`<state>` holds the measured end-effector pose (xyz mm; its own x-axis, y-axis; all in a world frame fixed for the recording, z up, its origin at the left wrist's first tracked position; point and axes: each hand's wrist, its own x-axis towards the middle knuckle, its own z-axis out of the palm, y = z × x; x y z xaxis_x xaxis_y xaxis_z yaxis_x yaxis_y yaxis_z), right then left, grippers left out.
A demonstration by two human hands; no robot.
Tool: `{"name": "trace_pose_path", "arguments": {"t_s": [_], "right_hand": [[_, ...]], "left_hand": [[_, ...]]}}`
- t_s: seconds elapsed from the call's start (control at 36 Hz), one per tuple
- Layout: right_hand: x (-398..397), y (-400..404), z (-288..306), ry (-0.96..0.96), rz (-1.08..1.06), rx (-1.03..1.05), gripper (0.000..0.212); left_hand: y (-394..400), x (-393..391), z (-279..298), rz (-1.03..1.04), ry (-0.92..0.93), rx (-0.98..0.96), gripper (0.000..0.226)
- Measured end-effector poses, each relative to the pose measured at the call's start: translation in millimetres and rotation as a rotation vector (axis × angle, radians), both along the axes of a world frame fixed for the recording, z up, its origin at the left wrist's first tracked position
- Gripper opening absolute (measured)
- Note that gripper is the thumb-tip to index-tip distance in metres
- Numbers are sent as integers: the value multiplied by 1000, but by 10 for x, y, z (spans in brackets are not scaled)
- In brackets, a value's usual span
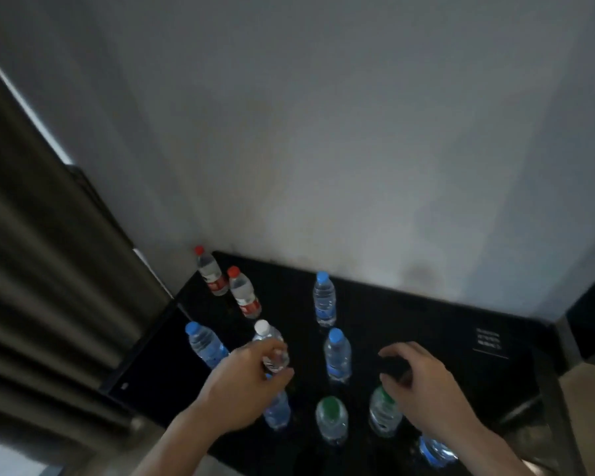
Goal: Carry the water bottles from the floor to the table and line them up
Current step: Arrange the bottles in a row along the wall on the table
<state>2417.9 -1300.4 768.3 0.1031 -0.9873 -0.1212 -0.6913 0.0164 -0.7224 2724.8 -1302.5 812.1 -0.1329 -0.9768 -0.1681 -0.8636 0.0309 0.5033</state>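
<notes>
Several clear water bottles stand on a black table (pixel 423 317). My left hand (pixel 244 383) is shut on a white-capped bottle (pixel 268 338), held upright near the table's left side. A blue-capped bottle (pixel 278 412) stands partly hidden under that hand. My right hand (pixel 423 376) hovers with curled, parted fingers and holds nothing. It is just above a green-capped bottle (pixel 382 412). Another green-capped bottle (pixel 331 419) stands between my hands. Two blue-capped bottles (pixel 324 298) (pixel 338 353) stand in a column in the middle.
Two red-capped bottles (pixel 211 274) (pixel 244 297) stand at the far left corner; blue-capped bottles stand at the left edge (pixel 205 345) and under my right forearm (pixel 437 448). A dark curtain (pixel 42 269) hangs left. The wall (pixel 323 149) backs the table. White print (pixel 491 341) marks the right side.
</notes>
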Motion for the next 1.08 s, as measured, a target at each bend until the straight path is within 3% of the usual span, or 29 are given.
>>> {"name": "trace_pose_path", "arguments": {"t_s": [0.17, 0.31, 0.67, 0.92, 1.08], "right_hand": [[672, -346, 143, -53, 231, -14, 43], [1088, -613, 192, 2, 323, 1, 52], [2090, -1434, -103, 104, 294, 115, 53], [2491, -1430, -313, 215, 365, 193, 48], [2581, -1325, -331, 238, 321, 238, 47]], "left_hand": [[-3, 918, 170, 230, -88, -126, 40], [-266, 1378, 86, 281, -93, -126, 33], [-1473, 2333, -411, 77, -135, 137, 48], [-1398, 2450, -750, 26, -136, 243, 36], [-1362, 2481, -725, -7, -129, 274, 45]]}}
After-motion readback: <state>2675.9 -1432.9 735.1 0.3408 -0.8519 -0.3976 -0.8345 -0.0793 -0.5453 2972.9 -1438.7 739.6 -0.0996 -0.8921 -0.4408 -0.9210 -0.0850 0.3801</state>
